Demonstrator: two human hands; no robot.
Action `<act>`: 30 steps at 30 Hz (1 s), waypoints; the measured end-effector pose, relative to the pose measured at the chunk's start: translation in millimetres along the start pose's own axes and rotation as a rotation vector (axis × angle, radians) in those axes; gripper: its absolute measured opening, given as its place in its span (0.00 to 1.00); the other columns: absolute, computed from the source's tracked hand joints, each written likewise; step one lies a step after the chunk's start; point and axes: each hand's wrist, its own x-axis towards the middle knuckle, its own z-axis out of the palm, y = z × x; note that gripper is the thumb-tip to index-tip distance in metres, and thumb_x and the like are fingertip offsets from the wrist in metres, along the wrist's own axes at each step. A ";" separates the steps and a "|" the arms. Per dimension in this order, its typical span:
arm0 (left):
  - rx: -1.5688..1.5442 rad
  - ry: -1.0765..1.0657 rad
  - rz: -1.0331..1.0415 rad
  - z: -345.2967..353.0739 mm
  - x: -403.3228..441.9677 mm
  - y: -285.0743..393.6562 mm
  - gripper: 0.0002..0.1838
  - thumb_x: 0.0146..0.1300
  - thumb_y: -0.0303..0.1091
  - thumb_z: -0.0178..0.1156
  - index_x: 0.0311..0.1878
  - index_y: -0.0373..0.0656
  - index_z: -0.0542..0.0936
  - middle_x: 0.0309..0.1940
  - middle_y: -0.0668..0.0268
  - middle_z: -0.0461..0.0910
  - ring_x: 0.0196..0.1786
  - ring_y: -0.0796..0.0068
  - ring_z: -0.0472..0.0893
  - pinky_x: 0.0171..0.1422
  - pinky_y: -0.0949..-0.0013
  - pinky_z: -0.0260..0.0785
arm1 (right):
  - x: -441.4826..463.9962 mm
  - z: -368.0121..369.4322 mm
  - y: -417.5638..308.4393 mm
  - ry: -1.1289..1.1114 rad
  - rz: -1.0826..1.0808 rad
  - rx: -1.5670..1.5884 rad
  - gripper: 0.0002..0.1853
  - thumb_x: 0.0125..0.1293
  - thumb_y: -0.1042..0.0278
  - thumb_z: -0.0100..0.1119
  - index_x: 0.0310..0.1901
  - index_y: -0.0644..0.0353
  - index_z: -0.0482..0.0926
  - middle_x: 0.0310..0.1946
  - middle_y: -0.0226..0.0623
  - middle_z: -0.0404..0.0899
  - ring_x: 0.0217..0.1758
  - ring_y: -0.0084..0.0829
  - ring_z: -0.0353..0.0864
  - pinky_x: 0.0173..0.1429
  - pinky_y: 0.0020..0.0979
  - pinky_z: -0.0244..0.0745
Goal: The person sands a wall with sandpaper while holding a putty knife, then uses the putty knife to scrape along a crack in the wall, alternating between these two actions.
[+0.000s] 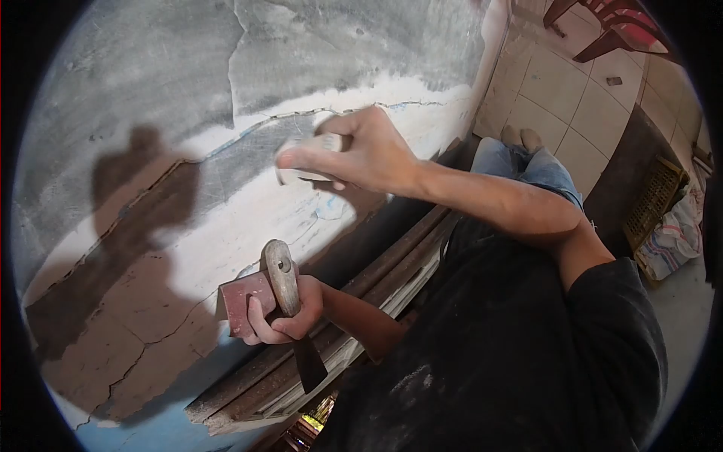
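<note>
My right hand (369, 154) is closed around a whitish, dusty block-like piece (300, 153), held at the wall (196, 135) just below a long crack. The exact kind of this piece is not clear. Lower down, my left hand (295, 313) grips a putty knife by its worn wooden handle (282, 279), which has a hole near its end. The dark blade (307, 367) points downward below the fingers. The same fingers also hold a reddish-brown sheet (245, 301) that looks like sandpaper. The wall bears grey patches, a white smeared band and flaking paint.
Brown wooden rails (376, 275) run beside the wall under my arms. Pale floor tiles (557, 90) lie beyond my legs. A red plastic chair (617, 30) stands at the top right, and a yellow crate (654, 200) with a striped sack (674, 241) at the right.
</note>
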 end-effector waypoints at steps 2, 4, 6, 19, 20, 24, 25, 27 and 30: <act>0.066 -0.024 0.059 -3.0 3.1 -2.2 0.24 0.69 0.41 0.31 0.34 0.34 0.74 0.34 0.54 0.73 0.43 0.58 0.74 0.48 0.59 0.72 | 5.0 3.2 4.8 -0.028 0.040 -0.030 0.21 0.59 0.50 0.71 0.26 0.64 0.85 0.14 0.30 0.79 0.15 0.13 0.74 0.17 0.18 0.64; 0.046 -0.039 0.020 -1.6 5.1 1.8 0.24 0.69 0.41 0.31 0.34 0.34 0.74 0.35 0.54 0.73 0.43 0.58 0.74 0.47 0.59 0.72 | 2.7 -3.9 22.6 -0.008 0.067 -0.089 0.22 0.59 0.49 0.71 0.26 0.65 0.85 0.15 0.31 0.79 0.15 0.14 0.75 0.18 0.18 0.65; 0.029 -0.038 0.002 -1.6 6.0 1.8 0.24 0.69 0.41 0.31 0.34 0.34 0.74 0.34 0.54 0.73 0.43 0.58 0.74 0.47 0.59 0.72 | -2.8 -11.1 26.9 -0.013 0.074 -0.036 0.22 0.58 0.49 0.71 0.27 0.66 0.85 0.15 0.32 0.80 0.16 0.14 0.76 0.18 0.18 0.66; 0.019 0.037 0.010 6.5 9.0 3.5 0.25 0.68 0.41 0.34 0.32 0.33 0.77 0.32 0.55 0.73 0.38 0.59 0.74 0.44 0.60 0.71 | -7.5 -2.1 26.1 0.065 0.018 -0.030 0.23 0.58 0.48 0.71 0.24 0.64 0.85 0.13 0.27 0.77 0.15 0.14 0.72 0.19 0.20 0.61; 0.013 0.037 0.020 6.2 7.5 2.8 0.25 0.68 0.41 0.34 0.32 0.33 0.77 0.32 0.55 0.73 0.38 0.60 0.74 0.43 0.60 0.71 | -7.8 -2.2 25.3 0.061 0.035 -0.016 0.23 0.58 0.48 0.71 0.25 0.64 0.85 0.13 0.28 0.77 0.15 0.14 0.72 0.19 0.20 0.61; 0.049 -0.030 -0.055 1.1 6.2 10.8 0.25 0.70 0.42 0.31 0.32 0.34 0.74 0.36 0.54 0.73 0.41 0.61 0.74 0.50 0.60 0.69 | -9.9 -9.4 15.9 0.013 0.138 -0.022 0.24 0.57 0.46 0.71 0.24 0.65 0.85 0.12 0.28 0.77 0.14 0.14 0.72 0.18 0.20 0.61; 0.053 -0.019 -0.056 2.4 5.4 11.1 0.25 0.70 0.42 0.31 0.32 0.34 0.74 0.36 0.54 0.73 0.41 0.61 0.74 0.50 0.60 0.69 | -8.8 -11.4 18.7 0.023 0.144 -0.035 0.25 0.57 0.46 0.71 0.24 0.65 0.84 0.12 0.28 0.76 0.14 0.14 0.71 0.18 0.20 0.61; 0.044 -0.006 -0.052 2.1 5.6 8.6 0.25 0.70 0.42 0.31 0.33 0.34 0.74 0.36 0.55 0.73 0.41 0.62 0.74 0.50 0.61 0.68 | -6.7 -11.5 26.9 0.030 0.151 -0.057 0.26 0.56 0.44 0.71 0.23 0.65 0.84 0.11 0.27 0.75 0.14 0.14 0.70 0.18 0.20 0.60; 0.040 0.001 -0.039 2.1 4.5 4.5 0.25 0.70 0.42 0.31 0.33 0.34 0.74 0.36 0.55 0.73 0.41 0.62 0.74 0.50 0.62 0.68 | -3.4 -4.0 31.6 0.043 0.070 -0.028 0.26 0.56 0.44 0.72 0.22 0.64 0.84 0.10 0.27 0.74 0.14 0.14 0.71 0.18 0.20 0.61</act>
